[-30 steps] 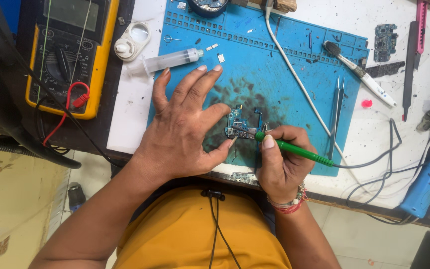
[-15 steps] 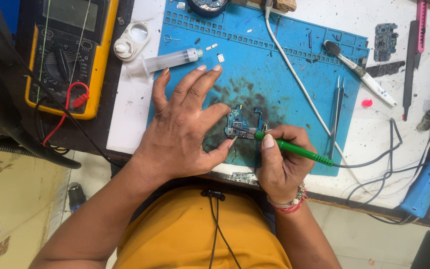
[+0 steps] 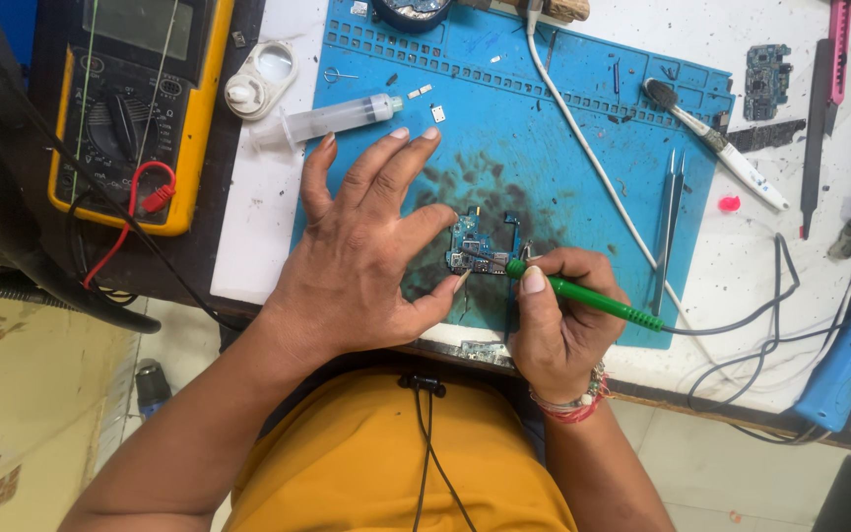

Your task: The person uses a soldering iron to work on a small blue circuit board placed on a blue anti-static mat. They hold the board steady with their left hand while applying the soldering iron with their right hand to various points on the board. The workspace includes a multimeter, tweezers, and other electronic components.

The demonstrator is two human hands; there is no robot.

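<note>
I see the left hand [image 3: 366, 261] spread flat, pinning a small circuit board [image 3: 473, 246] on the sooty blue mat [image 3: 583, 118]; right hand [image 3: 556, 320] pinches a slim green iron [image 3: 583, 296].

Bright, even light fills the view and the picture is sharp throughout. The hands throw only soft, short shadows on the blue rubber work mat [image 3: 583, 128]. The white counter [image 3: 770, 246] looks slightly washed out.

Electronics repair workshop, multimeter [image 3: 135, 108], soldering mat [image 3: 554, 128]

Blue mat [image 3: 583, 108] smudged black, green-handled soldering iron [image 3: 583, 294], yellow-cased multimeter [image 3: 135, 108], orange shirt [image 3: 386, 463]
</note>
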